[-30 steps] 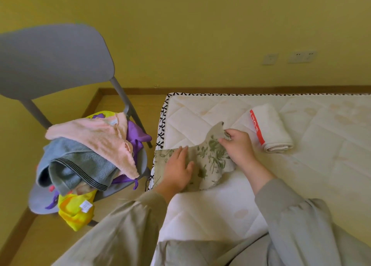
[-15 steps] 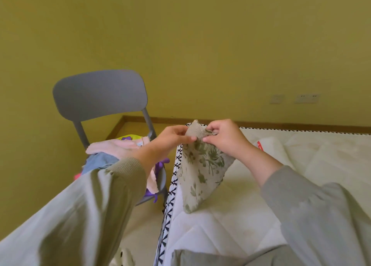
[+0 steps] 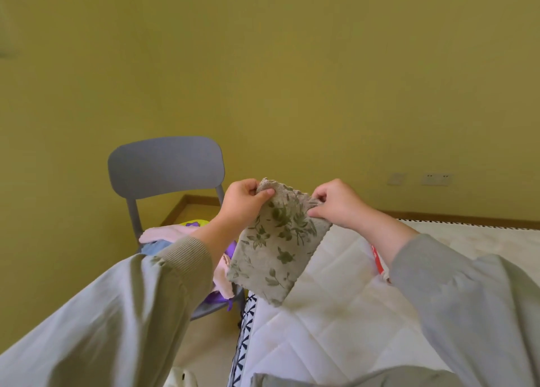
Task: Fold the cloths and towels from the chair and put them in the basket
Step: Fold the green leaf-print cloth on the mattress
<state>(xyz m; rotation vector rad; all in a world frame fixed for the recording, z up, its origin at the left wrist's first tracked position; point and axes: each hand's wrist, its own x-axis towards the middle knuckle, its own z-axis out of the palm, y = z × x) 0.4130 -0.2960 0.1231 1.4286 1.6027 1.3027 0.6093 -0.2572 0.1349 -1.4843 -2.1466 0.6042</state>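
Head view: both hands hold the cloth [image 3: 277, 246] up in the air over the near corner of the mattress [image 3: 336, 304]. The left hand [image 3: 242, 202] pinches its top left corner between the thumb and curled fingers. The right hand [image 3: 336, 204] grasps the top right edge the same way. The cloth hangs slanted, with its lower end above the mattress border. Whether it touches the border cannot be told.

Behind the left forearm stands the chair [image 3: 165, 164], with a pile on its seat: a pink towel [image 3: 163, 231] on top, a blue towel [image 3: 152, 247] under it, and purple fabric [image 3: 217, 297] at the front. A white towel [image 3: 378, 259] with a red band lies on the mattress, mostly hidden by the right sleeve [image 3: 438, 284].
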